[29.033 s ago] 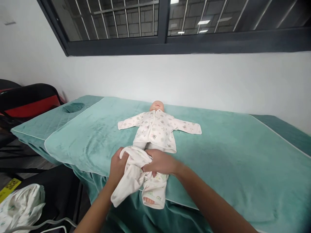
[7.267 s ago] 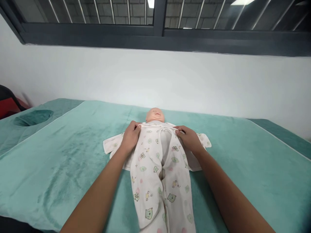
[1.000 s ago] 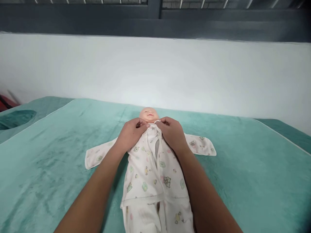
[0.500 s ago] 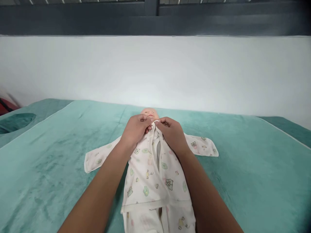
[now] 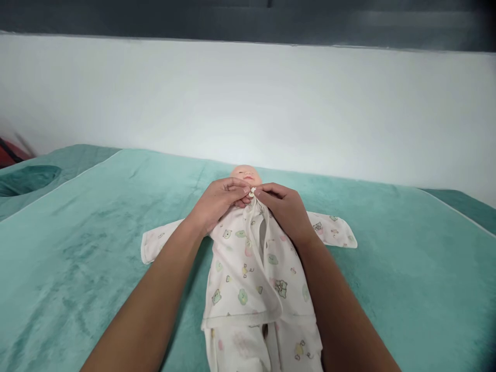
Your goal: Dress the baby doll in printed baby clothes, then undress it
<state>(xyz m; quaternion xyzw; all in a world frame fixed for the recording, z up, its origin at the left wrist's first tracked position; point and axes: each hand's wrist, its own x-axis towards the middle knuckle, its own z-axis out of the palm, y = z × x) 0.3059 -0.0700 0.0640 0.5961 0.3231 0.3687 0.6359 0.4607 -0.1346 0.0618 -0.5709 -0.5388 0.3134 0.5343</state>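
Baby doll point(image 5: 246, 172): face up, long axis pointing away, head farthest | left hand point(image 5: 215, 202), right hand point(image 5: 285, 207): fingers pinched together, gripping printed jacket point(image 5: 236, 279) under doll's chin

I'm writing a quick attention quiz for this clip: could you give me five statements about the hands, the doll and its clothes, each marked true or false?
1. The left hand and right hand pinch the printed top near its neckline. True.
2. The doll lies face down. False: it lies face up.
3. The top's sleeves stretch out to either side. True.
4. The cover under the doll is red. False: it is green.
5. The top's front is closed all the way down. False: a gap shows below the neckline.
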